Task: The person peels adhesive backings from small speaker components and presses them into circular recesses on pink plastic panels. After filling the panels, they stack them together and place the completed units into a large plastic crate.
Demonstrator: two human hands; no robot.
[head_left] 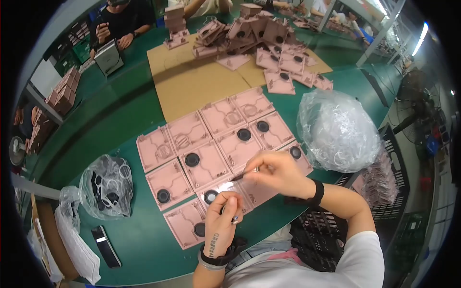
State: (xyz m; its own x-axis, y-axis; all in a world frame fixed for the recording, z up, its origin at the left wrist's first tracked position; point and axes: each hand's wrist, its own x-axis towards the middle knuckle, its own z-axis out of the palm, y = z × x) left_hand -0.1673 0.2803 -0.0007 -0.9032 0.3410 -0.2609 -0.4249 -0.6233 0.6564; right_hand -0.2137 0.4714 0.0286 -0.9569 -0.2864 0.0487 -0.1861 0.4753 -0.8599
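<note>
Pink plastic panels lie in rows on the green table, several with round black speakers set in them. My right hand (276, 174) is closed in a pinch on a thin dark pointed tool (238, 177), whose tip is over a panel (224, 187) with a shiny patch. Close beside a speaker (210, 196) on that same panel is my left hand (224, 214), its fingers curled and thumb pressed down; what it holds, if anything, is hidden. Panels farther back (180, 136) show a round grille and no speaker.
Stacked pink panels (240, 32) heap up on brown cardboard (175, 86). A clear bag of white parts (338, 132) sits at right, a bag of black rings (109, 187) at left, near a phone (106, 246). A black crate (398, 180) stands right. Other people work across the table.
</note>
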